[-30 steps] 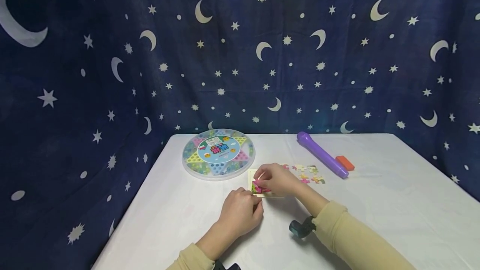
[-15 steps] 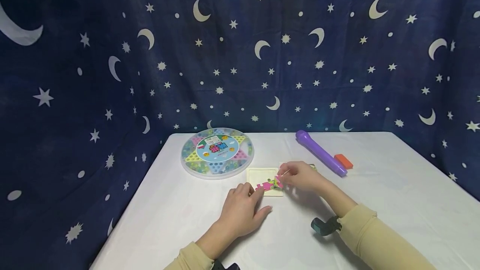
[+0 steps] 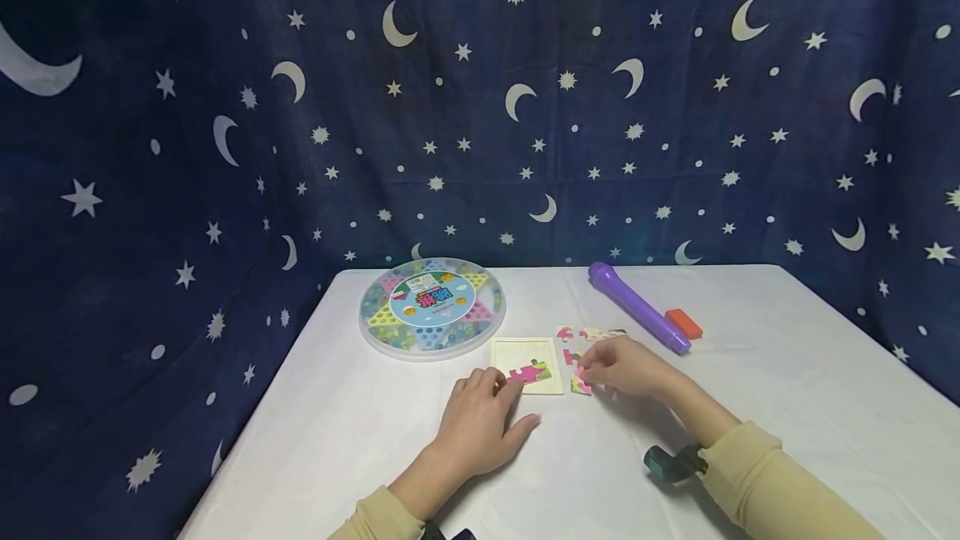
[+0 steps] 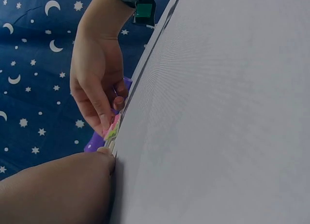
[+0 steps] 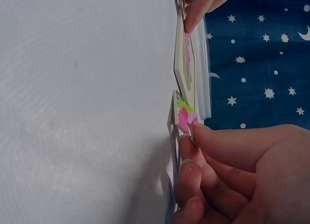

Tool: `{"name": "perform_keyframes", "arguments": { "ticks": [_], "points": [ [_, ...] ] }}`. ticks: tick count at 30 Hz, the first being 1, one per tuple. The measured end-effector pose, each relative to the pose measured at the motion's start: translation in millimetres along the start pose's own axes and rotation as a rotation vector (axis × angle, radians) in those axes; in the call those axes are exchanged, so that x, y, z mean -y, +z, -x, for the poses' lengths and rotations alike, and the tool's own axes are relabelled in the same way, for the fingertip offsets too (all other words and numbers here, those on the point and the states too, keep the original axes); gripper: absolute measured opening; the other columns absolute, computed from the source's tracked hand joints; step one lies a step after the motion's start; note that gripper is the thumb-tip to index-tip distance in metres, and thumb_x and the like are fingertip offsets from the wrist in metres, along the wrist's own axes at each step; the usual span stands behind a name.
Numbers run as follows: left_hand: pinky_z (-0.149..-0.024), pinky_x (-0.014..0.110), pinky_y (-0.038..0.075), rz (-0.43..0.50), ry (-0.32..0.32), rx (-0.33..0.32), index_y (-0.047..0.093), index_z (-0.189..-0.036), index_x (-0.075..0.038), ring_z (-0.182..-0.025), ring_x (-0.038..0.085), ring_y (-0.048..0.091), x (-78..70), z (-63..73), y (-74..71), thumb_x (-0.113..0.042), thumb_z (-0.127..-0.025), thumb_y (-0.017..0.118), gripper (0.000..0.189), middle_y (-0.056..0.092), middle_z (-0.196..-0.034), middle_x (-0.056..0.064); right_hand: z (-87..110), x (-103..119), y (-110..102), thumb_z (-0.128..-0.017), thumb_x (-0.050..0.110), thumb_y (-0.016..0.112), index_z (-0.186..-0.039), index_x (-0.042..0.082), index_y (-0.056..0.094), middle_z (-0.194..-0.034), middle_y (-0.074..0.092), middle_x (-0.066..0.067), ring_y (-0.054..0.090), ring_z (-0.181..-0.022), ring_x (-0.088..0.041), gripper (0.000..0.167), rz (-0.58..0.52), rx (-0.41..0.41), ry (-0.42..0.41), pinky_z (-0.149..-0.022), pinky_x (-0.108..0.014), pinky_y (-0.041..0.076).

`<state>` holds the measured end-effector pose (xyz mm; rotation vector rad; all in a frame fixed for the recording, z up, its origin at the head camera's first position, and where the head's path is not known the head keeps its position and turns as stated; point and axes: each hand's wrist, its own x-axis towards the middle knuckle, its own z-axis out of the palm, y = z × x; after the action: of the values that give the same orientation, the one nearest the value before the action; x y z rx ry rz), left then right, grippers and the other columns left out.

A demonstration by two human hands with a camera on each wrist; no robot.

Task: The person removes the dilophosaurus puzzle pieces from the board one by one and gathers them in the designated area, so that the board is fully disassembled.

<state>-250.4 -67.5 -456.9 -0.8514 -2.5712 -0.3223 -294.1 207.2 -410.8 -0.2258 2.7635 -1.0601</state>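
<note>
My right hand (image 3: 630,367) pinches a pink and green jigsaw piece (image 3: 580,384) between thumb and fingertips, just right of a cream puzzle tray (image 3: 557,367). The right wrist view shows this piece (image 5: 184,112) tilted up near the tray's edge. Inside the tray, joined pink and green pieces (image 3: 534,372) lie along the lower part. My left hand (image 3: 480,423) rests at the tray's lower left corner, its fingertips on those pieces and its thumb stretched out to the right. More loose jigsaw pieces (image 3: 567,356) lie behind my right hand, partly hidden by it.
A round clear-lidded Chinese checkers set (image 3: 432,307) sits behind the tray to the left. At the back right are a purple toy microphone (image 3: 637,307) and an orange block (image 3: 684,323). A starry blue curtain (image 3: 480,107) hangs behind the white table (image 3: 360,440).
My right hand has moved from over the tray to its right, carrying the pinched jigsaw piece out. My left hand has stayed near the corner, with its thumb now spread away from its fingers.
</note>
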Motion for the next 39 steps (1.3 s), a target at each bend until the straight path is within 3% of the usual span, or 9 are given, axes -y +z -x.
{"name": "perform_keyframes", "arguments": {
  "ticks": [6, 13, 20, 26, 34, 39],
  "points": [
    [-0.091, 0.044, 0.046, 0.01, 0.0, 0.027, 0.068, -0.128, -0.017, -0.114, 0.023, 0.055, 0.5, -0.6, -0.7, -0.053, -0.099, 0.059, 0.047, 0.065, -0.124, 0.002, 2.7, 0, -2, -0.088, 0.016, 0.08, -0.102, 0.017, 0.077, -0.084, 0.066, -0.001, 0.058, -0.065, -0.02, 0.014, 0.055, -0.027, -0.007, -0.059, -0.034, 0.049],
    [-0.094, 0.045, 0.045, 0.013, 0.007, 0.036, 0.068, -0.128, -0.017, -0.115, 0.023, 0.055, 0.5, -1.3, -1.2, -0.05, -0.101, 0.056, 0.044, 0.067, -0.128, 0.0, 3.8, 8, -1, -0.087, 0.022, 0.083, -0.101, 0.017, 0.078, -0.092, 0.067, 0.002, 0.056, -0.076, -0.019, 0.015, 0.147, -0.049, -0.034, -0.064, -0.033, 0.05],
    [-0.095, 0.046, 0.045, 0.005, 0.012, 0.035, 0.068, -0.132, -0.017, -0.117, 0.023, 0.055, 0.5, -1.0, -1.7, -0.049, -0.101, 0.056, 0.046, 0.066, -0.132, 0.001, -6.6, 23, 14, -0.091, 0.02, 0.078, -0.101, 0.017, 0.077, -0.091, 0.069, 0.007, 0.058, -0.081, -0.016, 0.011, 0.209, -0.095, -0.207, -0.073, -0.038, 0.052],
    [-0.092, 0.046, 0.047, 0.02, 0.023, 0.002, 0.07, -0.129, -0.018, -0.115, 0.024, 0.057, 0.8, -1.1, -1.4, -0.047, -0.1, 0.06, 0.042, 0.067, -0.127, 0.003, -14.4, 40, 32, -0.092, 0.011, 0.075, -0.108, 0.01, 0.078, -0.104, 0.073, 0.001, 0.066, -0.097, -0.022, 0.017, 0.281, -0.061, -0.416, -0.09, -0.048, 0.052],
    [-0.088, 0.046, 0.048, 0.036, 0.05, -0.045, 0.073, -0.122, -0.022, -0.11, 0.024, 0.059, 2.5, 0.4, -0.3, -0.042, -0.099, 0.063, 0.032, 0.069, -0.123, 0.004, -24.9, 55, 43, -0.092, 0.005, 0.073, -0.115, 0.01, 0.076, -0.105, 0.07, 0.001, 0.064, -0.101, -0.021, 0.024, 0.373, 0.039, -0.448, -0.094, -0.046, 0.051],
    [-0.084, 0.043, 0.051, 0.03, 0.084, -0.118, 0.078, -0.116, -0.023, -0.103, 0.025, 0.062, 4.8, -0.3, 1.2, -0.037, -0.097, 0.067, 0.026, 0.072, -0.114, 0.006, -31.4, 57, 42, -0.09, 0.002, 0.073, -0.111, 0.01, 0.076, -0.101, 0.071, 0.0, 0.065, -0.099, -0.022, 0.023, 0.349, 0.094, -0.473, -0.093, -0.047, 0.051]
  ]
}}
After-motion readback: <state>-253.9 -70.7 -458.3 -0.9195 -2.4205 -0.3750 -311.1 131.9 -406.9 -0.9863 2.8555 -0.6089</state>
